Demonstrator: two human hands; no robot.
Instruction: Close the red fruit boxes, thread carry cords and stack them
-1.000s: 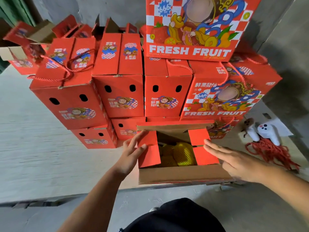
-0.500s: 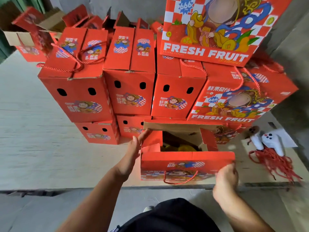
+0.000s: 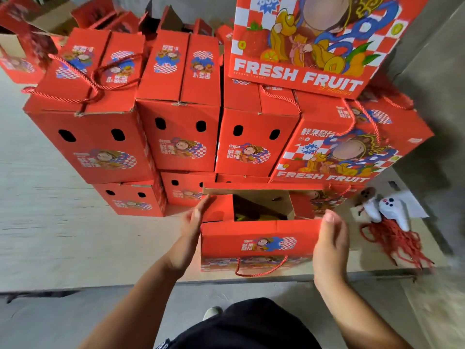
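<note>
An open red fruit box (image 3: 259,244) stands at the near edge of the platform, its near top flap raised with a red cord loop (image 3: 261,269) hanging from it. Yellow netted fruit (image 3: 251,217) shows inside. My left hand (image 3: 195,222) lies flat with straight fingers against the box's left end flap. Along the flap's right end my right hand (image 3: 331,238) presses with straight fingers. Behind it rises a stack of closed red boxes (image 3: 181,132), some with cords.
A bundle of loose red cords (image 3: 392,240) lies on the platform (image 3: 50,235) at the right beside a white plush toy (image 3: 387,210). More open boxes (image 3: 22,51) sit at the far left. A grey wall (image 3: 437,71) stands on the right.
The near top flap has been lifted from flat outward to upright. My right hand moved from the right inner flap to the raised flap's right end. The left hand stays at the left flap.
</note>
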